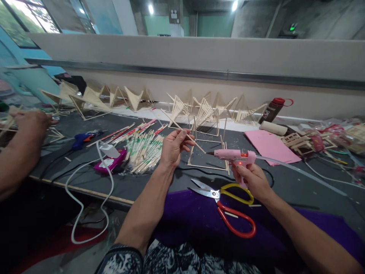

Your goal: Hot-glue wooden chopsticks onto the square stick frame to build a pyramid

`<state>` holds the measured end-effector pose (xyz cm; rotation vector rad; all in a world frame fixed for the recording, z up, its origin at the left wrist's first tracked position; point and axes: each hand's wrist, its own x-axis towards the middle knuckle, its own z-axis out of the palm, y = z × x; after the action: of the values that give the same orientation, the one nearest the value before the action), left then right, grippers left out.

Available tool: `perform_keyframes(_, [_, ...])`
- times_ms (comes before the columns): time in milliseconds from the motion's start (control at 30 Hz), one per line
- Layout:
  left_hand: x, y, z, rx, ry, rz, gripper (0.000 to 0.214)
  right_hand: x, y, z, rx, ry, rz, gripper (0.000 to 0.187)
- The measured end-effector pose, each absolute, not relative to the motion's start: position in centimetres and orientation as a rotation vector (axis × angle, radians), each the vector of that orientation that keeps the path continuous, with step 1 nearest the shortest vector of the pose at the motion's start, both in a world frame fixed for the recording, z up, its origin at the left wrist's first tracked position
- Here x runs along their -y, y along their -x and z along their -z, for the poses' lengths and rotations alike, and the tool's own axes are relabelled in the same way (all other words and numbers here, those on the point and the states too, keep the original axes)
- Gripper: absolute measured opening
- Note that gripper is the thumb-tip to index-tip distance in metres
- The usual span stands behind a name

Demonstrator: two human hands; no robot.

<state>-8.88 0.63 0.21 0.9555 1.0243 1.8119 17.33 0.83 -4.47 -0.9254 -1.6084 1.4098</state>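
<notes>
My left hand [176, 147] pinches a thin wooden stick [196, 144] that slants down to the right. In my right hand [252, 177] is a pink hot glue gun [235, 154], its dark nozzle at the lower end of the stick; whether they touch I cannot tell. A long clear glue stick [299, 171] trails from the gun's back. Behind both hands stands a frame of wooden sticks [209, 166] on the dark table. Scissors [214, 194] with one yellow and one red handle lie spread on purple cloth [182, 213] in front of me.
Bundled sticks [146, 150] lie left of my hand, near a purple power strip [110, 163] with a white cable. A blue glue gun [82, 140] sits by a co-worker's arm [24, 144]. Stick models [137, 98] line the back; pink sheets [270, 146] and a bottle [272, 111] are right.
</notes>
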Motion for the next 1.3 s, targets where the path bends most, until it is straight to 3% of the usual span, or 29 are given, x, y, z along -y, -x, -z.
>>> perform_keyframes(1300, [-0.7,9.0,-0.3,-1.067,-0.975,-1.819,0.04,-1.2,-17.5,5.4,1.616,0.932,-1.426,0.042])
